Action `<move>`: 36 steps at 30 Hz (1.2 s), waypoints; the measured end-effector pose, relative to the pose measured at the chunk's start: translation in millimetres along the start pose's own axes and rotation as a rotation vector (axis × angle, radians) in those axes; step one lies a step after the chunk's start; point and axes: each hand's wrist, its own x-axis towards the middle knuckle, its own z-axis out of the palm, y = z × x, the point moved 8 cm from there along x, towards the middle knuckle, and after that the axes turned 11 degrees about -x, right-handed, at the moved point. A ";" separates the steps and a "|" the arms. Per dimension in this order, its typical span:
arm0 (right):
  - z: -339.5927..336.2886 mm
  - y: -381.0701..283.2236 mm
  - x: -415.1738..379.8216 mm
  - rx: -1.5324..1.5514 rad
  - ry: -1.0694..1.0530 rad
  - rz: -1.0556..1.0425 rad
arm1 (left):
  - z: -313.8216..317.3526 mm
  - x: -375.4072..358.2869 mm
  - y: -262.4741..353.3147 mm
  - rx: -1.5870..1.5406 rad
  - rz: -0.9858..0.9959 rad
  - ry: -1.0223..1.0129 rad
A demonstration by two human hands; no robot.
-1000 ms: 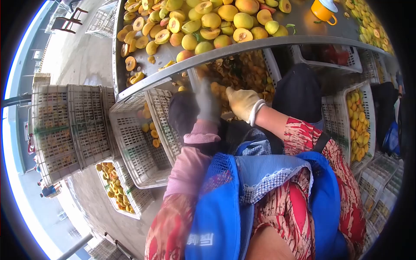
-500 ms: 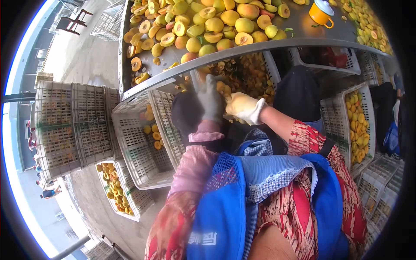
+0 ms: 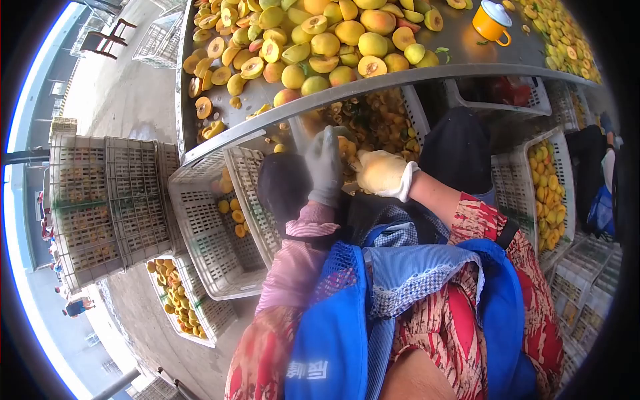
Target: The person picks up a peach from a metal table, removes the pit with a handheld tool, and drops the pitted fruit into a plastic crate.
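Fruit piece (image 3: 347, 149) between left hand (image 3: 324, 165) and right hand (image 3: 383, 173), both partly curled; cannot tell which pinches.

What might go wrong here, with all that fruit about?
Fruit crowding the metal table's front rim might roll off if nudged. The orange mug, standing on the same table, could be knocked over. The gloved left hand and gloved right hand are so close that they might bump.

A grey concrete floor (image 3: 150, 80) spreads left of the metal bench (image 3: 457, 40). A dark chair (image 3: 100, 42) stands on it, apart from the bench; farthest left of the bench, a pale blue-grey wall (image 3: 35, 123) is edged by bright white light (image 3: 19, 267).
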 end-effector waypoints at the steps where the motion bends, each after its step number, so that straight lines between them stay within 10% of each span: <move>1: 2.8 3.4 3.3 -0.077 0.010 0.016 | -3.4 1.4 -7.3 -0.005 -0.029 0.033; 2: 4.7 4.8 8.3 -0.155 0.016 0.031 | 1.1 0.6 4.4 0.475 0.423 -0.072; 4: 6.2 2.0 16.1 -0.319 0.047 0.036 | -3.8 4.3 -7.5 0.501 0.325 -0.018; 7: 17.4 5.4 30.6 -0.481 0.128 0.015 | -22.2 9.2 -32.9 0.303 -0.061 0.089; 9: 22.1 13.6 41.2 -0.486 0.216 0.018 | -20.4 -0.8 -112.8 -0.681 -0.694 0.343; 16: 97.5 121.9 58.5 -0.310 0.106 0.145 | -37.0 18.6 -42.6 -0.258 -0.062 0.071; 18: 120.4 131.2 38.6 -0.417 -0.112 0.124 | -42.4 9.6 49.4 0.413 0.366 -0.001; 19: 132.4 125.5 32.3 -0.465 -0.227 0.119 | -45.2 -0.1 93.7 0.710 0.589 0.066; 21: 95.7 88.7 22.7 -0.420 -0.320 0.122 | -106.1 -0.3 130.2 -0.275 0.292 0.416; 23: 64.7 68.3 14.5 -0.329 -0.232 0.181 | -204.8 13.5 142.9 0.206 0.454 0.597; 24: 111.9 95.8 30.1 -0.567 -0.315 0.035 | -191.0 -6.9 189.3 1.123 0.537 0.811; 25: 119.3 97.6 25.1 -0.531 -0.377 0.034 | -208.0 -2.8 193.0 1.101 0.469 0.868; 36: 119.6 86.8 38.5 -0.386 0.000 -0.112 | -48.7 212.3 87.1 1.514 0.140 -0.257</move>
